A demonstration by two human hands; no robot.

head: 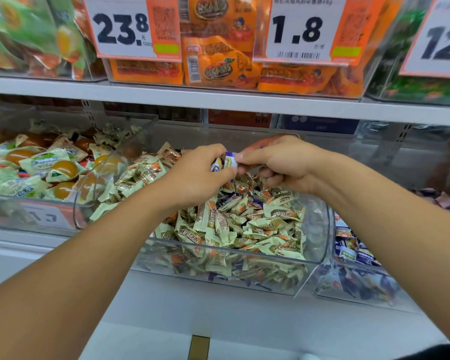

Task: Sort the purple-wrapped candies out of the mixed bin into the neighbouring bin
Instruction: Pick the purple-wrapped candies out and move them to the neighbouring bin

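1. Purple-wrapped candies sit pinched between 2 hands above the mixed bin: the right hand grips a wrapper edge with thumb and forefinger, and the left hand curls around at least 1 more. A loose pinch could drop 1 back among the cream-wrapped candies.
2. The neighbouring bin on the right already holds purple and blue wrappers; its rim touches the mixed bin's wall, so a short toss could land a sweet in the wrong one or on the shelf.
3. More purple wrappers show deep under the cream pile near the front wall; digging for them could spill candies over the low front lip.
4. The left forearm crosses the rim and could nudge the clear bin.
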